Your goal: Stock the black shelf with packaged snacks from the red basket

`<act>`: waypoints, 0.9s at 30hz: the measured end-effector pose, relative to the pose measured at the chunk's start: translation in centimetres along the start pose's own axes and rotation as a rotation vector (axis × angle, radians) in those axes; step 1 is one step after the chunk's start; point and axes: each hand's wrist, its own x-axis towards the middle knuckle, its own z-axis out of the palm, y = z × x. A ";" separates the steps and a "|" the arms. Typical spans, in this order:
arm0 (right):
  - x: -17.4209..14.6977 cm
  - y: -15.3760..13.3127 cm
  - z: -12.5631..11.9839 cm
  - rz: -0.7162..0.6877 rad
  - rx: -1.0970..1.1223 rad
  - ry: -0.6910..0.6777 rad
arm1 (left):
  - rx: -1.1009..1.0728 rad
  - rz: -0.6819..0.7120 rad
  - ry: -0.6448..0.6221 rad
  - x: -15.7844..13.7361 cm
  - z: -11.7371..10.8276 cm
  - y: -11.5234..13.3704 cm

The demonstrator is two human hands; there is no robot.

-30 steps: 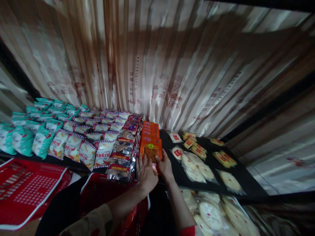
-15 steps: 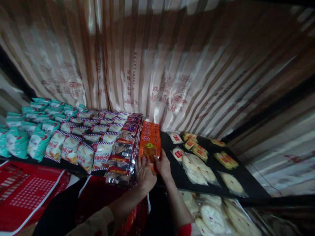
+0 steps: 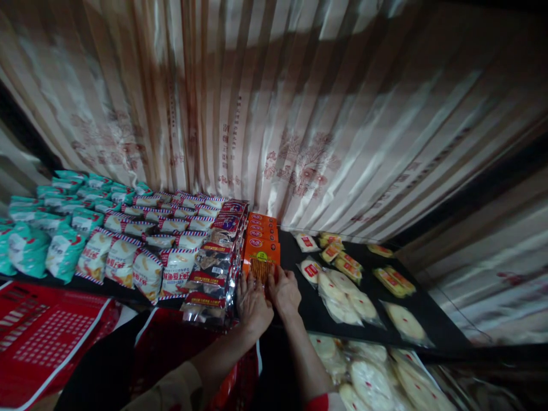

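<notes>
Single head-worn view, forward and down onto the nearby shelf point(image 3: 291, 248)

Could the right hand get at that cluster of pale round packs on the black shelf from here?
Probably yes: the right hand is at an orange packet, but only bare black shelf seems to separate that hand from the pale round packs.

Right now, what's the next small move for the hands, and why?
Probably ease the left hand and right hand off the front orange packet: both are at its near end, and it looks roughly in line with the orange packets behind it.
</notes>
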 end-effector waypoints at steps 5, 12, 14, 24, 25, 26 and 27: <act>1.1 0.2 1.1 -0.223 -0.001 0.147 | 0.031 -0.004 -0.009 -0.2 0.5 -0.1; 5.3 -1.9 2.0 -0.363 -0.032 -0.033 | 0.070 0.015 -0.001 -0.2 2.0 -1.1; 6.0 -2.6 1.9 -0.314 -0.068 -0.110 | 0.072 0.025 0.035 0.0 2.6 -1.5; 6.0 -2.8 2.3 -0.334 0.001 -0.065 | 0.064 0.049 0.031 -0.3 2.6 -1.6; 5.9 -2.7 2.4 -0.337 0.032 -0.023 | 0.057 0.057 0.033 -0.4 2.3 -1.5; 5.7 -2.7 2.5 -0.337 0.068 0.028 | 0.048 0.068 0.039 -0.5 2.1 -1.4; 5.5 -2.5 2.5 -0.339 0.113 0.089 | 0.037 0.081 0.049 -0.7 1.8 -1.4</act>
